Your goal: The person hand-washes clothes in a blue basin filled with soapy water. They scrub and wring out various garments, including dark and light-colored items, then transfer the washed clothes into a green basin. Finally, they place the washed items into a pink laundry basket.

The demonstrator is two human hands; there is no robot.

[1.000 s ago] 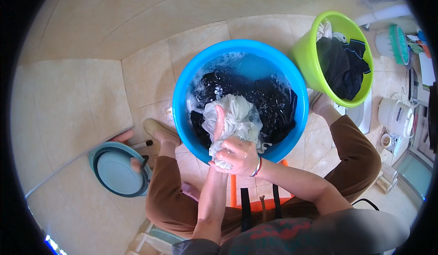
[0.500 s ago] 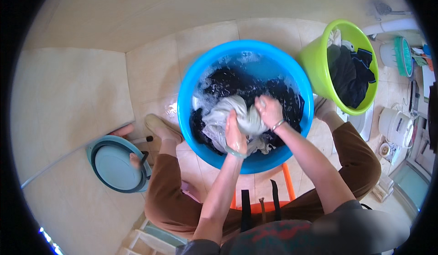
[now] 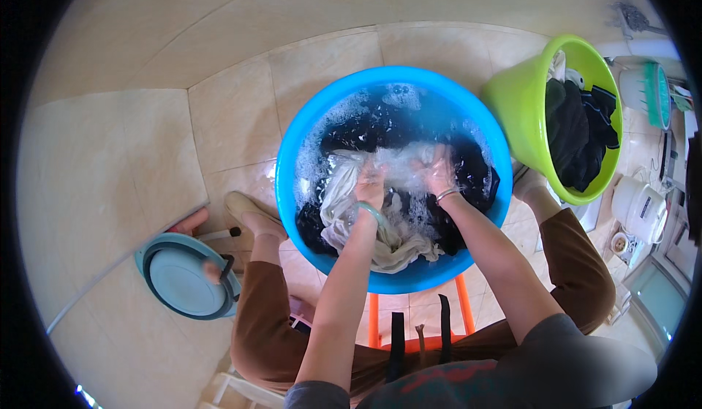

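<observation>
A large round blue tub (image 3: 287, 149) holds sudsy water and dark clothes (image 3: 358, 129). A wet white cloth (image 3: 340, 197) lies bunched over the dark ones, its lower folds reaching the tub's near side. My left hand (image 3: 371, 184), wearing a pale green bangle, is closed on the cloth at the middle of the tub. Just to its right, my right hand (image 3: 439, 171), with a silver bracelet at the wrist, grips the far part of the same cloth at the water's surface. Splashing water and foam between the hands blur my fingertips.
At the right a tilted lime-green basket (image 3: 515, 109) holds dark clothes and something white, close against the tub. A folded grey-blue basin (image 3: 186, 281) leans by the left wall. An orange stool (image 3: 463, 303) is under me. White buckets (image 3: 638, 208) stand far right.
Both hands have gone from wringing the bunched white cloth to working it lower in the water, further apart. The cloth has spread toward the near rim, and water splashes up. The view has shifted slightly.
</observation>
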